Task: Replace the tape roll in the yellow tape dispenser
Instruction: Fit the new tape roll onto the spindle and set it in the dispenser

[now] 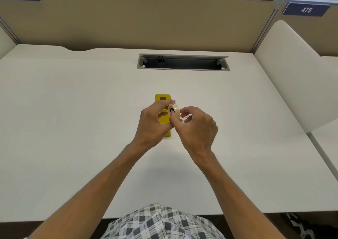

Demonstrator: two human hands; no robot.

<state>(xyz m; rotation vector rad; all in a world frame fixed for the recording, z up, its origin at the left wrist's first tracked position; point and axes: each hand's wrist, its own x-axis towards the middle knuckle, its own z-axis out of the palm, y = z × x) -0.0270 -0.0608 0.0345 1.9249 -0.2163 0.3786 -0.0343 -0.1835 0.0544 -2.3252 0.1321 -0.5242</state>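
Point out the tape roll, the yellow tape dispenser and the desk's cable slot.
tape roll (175, 110): head view, on its pale outer band.
yellow tape dispenser (162, 97): head view, on its far end.
cable slot (182, 62): head view, on its dark opening.

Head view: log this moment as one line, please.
stage: roll in hand | tape roll: held upright by both hands above yellow tape dispenser | left hand: gripping | right hand: gripping | dispenser: on desk
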